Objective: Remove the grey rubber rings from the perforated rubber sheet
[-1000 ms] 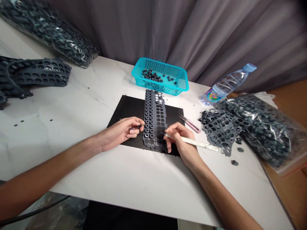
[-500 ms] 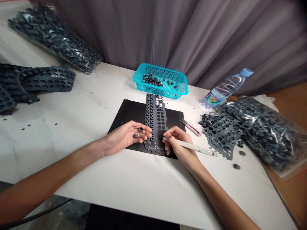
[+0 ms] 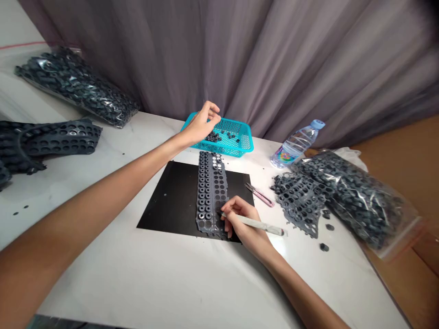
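My left hand [image 3: 203,122] is held over the turquoise basket [image 3: 245,148], fingers loosely bent and thumb apart, and nothing shows in it. Small black rubber pieces [image 3: 214,137] lie in the basket. My right hand [image 3: 244,221] grips a whitish pen-shaped tool [image 3: 262,224], whose tip end is at the lower right part of a perforated dark grey rubber sheet [image 3: 212,192]. Ring-shaped pieces fill the sheet's left columns; its right columns show holes. Beneath the sheet is a black mat [image 3: 164,196].
Pink-handled snips [image 3: 262,196] lie right of the mat. Beyond them are a perforated rubber scrap [image 3: 298,201], a water bottle [image 3: 297,144] and a bag of black pieces [image 3: 356,201]. Another filled bag [image 3: 78,87] and rubber sheets [image 3: 61,137] are at left.
My left hand, which held two small black rubber pieces beside the sheet, has moved forward to above the basket. My right hand stays at the sheet with the tool. The view has shifted.
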`<move>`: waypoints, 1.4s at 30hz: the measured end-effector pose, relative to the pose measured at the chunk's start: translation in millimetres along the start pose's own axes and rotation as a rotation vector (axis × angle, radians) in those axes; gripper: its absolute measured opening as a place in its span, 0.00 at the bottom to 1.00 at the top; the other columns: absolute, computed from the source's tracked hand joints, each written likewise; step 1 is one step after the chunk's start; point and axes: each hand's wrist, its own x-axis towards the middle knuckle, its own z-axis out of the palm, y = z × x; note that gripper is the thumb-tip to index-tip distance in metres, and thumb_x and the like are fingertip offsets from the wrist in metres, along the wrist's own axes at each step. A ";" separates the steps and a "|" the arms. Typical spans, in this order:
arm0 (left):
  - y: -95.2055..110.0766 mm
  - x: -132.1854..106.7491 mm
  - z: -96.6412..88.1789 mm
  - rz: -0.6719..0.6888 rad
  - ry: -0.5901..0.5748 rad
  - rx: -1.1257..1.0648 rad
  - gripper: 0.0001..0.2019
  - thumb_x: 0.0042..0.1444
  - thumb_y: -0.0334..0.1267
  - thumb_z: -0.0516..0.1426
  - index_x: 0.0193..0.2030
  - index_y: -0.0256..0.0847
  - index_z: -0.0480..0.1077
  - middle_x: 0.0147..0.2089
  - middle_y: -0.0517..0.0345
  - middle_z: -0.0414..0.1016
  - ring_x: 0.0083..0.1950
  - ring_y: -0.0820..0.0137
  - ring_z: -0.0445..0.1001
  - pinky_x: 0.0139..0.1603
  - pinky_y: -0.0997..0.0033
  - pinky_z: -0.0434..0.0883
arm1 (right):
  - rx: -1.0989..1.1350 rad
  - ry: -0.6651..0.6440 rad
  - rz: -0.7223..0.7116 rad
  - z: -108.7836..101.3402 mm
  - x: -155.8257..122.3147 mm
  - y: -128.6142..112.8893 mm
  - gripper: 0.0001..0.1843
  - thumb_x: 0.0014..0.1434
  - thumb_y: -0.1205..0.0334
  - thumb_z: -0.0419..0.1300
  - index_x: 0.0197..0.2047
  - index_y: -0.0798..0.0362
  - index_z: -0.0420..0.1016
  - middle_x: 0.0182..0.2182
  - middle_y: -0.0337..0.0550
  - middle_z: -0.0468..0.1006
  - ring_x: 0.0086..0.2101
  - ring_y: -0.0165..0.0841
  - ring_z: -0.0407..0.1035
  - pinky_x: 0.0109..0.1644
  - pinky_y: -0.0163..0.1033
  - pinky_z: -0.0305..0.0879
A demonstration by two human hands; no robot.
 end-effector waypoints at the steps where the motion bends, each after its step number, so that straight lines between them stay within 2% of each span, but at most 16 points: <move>1: -8.9 13.2 -0.4 0.039 -0.022 0.152 0.10 0.68 0.29 0.58 0.53 0.43 0.69 0.55 0.51 0.77 0.62 0.60 0.73 0.70 0.50 0.65 | -0.002 -0.006 0.001 -0.4 -0.5 -0.5 0.05 0.65 0.60 0.64 0.41 0.51 0.73 0.24 0.33 0.75 0.20 0.28 0.68 0.23 0.31 0.67; 3: -22.1 19.5 -2.6 0.071 -0.055 0.307 0.12 0.66 0.28 0.59 0.54 0.44 0.70 0.60 0.51 0.76 0.68 0.56 0.69 0.78 0.41 0.54 | -0.007 -0.009 0.001 -0.8 -1.8 -2.6 0.04 0.65 0.60 0.63 0.41 0.50 0.72 0.23 0.32 0.74 0.20 0.28 0.68 0.23 0.32 0.67; 5: -24.6 1.1 -5.8 0.108 -0.095 0.327 0.10 0.68 0.29 0.58 0.53 0.44 0.70 0.60 0.51 0.77 0.68 0.56 0.70 0.78 0.43 0.55 | -0.015 -0.016 0.006 -0.9 -3.4 -5.8 0.04 0.65 0.61 0.63 0.40 0.51 0.72 0.23 0.32 0.74 0.20 0.28 0.67 0.24 0.32 0.66; 8: -4.0 -58.4 -10.3 0.208 -0.245 0.249 0.05 0.74 0.35 0.55 0.51 0.42 0.72 0.55 0.51 0.78 0.58 0.60 0.75 0.66 0.54 0.68 | -0.022 -0.026 0.014 -1.0 -5.4 -10.1 0.04 0.64 0.62 0.64 0.40 0.51 0.72 0.23 0.32 0.74 0.21 0.28 0.68 0.24 0.31 0.66; 10: 20.0 -106.4 -13.2 0.179 -0.408 0.203 0.07 0.76 0.40 0.55 0.50 0.43 0.72 0.51 0.53 0.78 0.52 0.63 0.76 0.58 0.59 0.72 | -0.019 -0.040 0.008 -1.7 -6.1 -11.7 0.05 0.65 0.62 0.64 0.40 0.51 0.72 0.25 0.33 0.75 0.22 0.28 0.68 0.25 0.31 0.67; 13: 50.3 -169.8 -18.1 0.071 -0.658 0.208 0.07 0.76 0.40 0.54 0.51 0.44 0.73 0.50 0.56 0.75 0.49 0.65 0.76 0.54 0.63 0.72 | -0.029 -0.082 -0.014 -3.4 -5.8 -12.1 0.05 0.67 0.60 0.65 0.41 0.51 0.73 0.26 0.34 0.76 0.23 0.29 0.70 0.26 0.32 0.69; 15: 58.0 -198.0 -20.5 0.004 -0.710 0.226 0.05 0.74 0.38 0.57 0.52 0.44 0.72 0.51 0.57 0.74 0.50 0.66 0.76 0.54 0.63 0.72 | -0.047 -0.110 -0.024 -4.0 -5.1 -11.6 0.04 0.68 0.61 0.64 0.41 0.51 0.74 0.26 0.34 0.76 0.24 0.29 0.70 0.27 0.32 0.69; 17: 56.1 -213.8 -21.3 -0.032 -0.710 0.239 0.06 0.73 0.37 0.57 0.54 0.44 0.72 0.52 0.56 0.73 0.50 0.66 0.77 0.55 0.63 0.72 | -0.061 -0.131 -0.024 -4.1 -4.3 -10.9 0.02 0.66 0.64 0.63 0.40 0.51 0.74 0.26 0.34 0.77 0.24 0.29 0.70 0.27 0.32 0.69; 23: 43.4 -220.2 -17.9 -0.059 -0.659 0.227 0.08 0.73 0.36 0.57 0.56 0.45 0.73 0.52 0.58 0.72 0.47 0.68 0.76 0.53 0.64 0.73 | -0.077 -0.169 0.004 -2.6 -3.7 -10.8 0.03 0.63 0.68 0.60 0.39 0.51 0.75 0.26 0.34 0.77 0.24 0.29 0.71 0.28 0.32 0.70; 29: 43.5 -220.6 -16.1 -0.026 -0.660 0.210 0.10 0.75 0.38 0.54 0.58 0.44 0.74 0.54 0.55 0.72 0.53 0.66 0.77 0.57 0.64 0.73 | -0.081 -0.177 0.010 -1.3 -4.3 -13.4 0.02 0.64 0.66 0.60 0.40 0.51 0.75 0.27 0.35 0.77 0.25 0.30 0.70 0.29 0.33 0.70; 37: 42.6 -221.3 -15.8 -0.043 -0.646 0.228 0.09 0.75 0.38 0.56 0.56 0.44 0.74 0.53 0.56 0.73 0.49 0.68 0.76 0.54 0.65 0.73 | -0.073 -0.170 0.006 -0.5 -5.4 -13.9 0.03 0.64 0.66 0.60 0.39 0.50 0.75 0.27 0.35 0.76 0.26 0.30 0.70 0.29 0.33 0.70; 42: 42.6 -221.4 -14.6 -0.044 -0.642 0.232 0.08 0.75 0.39 0.56 0.56 0.44 0.74 0.52 0.56 0.72 0.47 0.68 0.76 0.54 0.65 0.73 | -0.069 -0.167 0.002 -1.4 -4.8 -11.9 0.03 0.62 0.66 0.60 0.39 0.50 0.76 0.32 0.37 0.78 0.28 0.30 0.72 0.30 0.33 0.71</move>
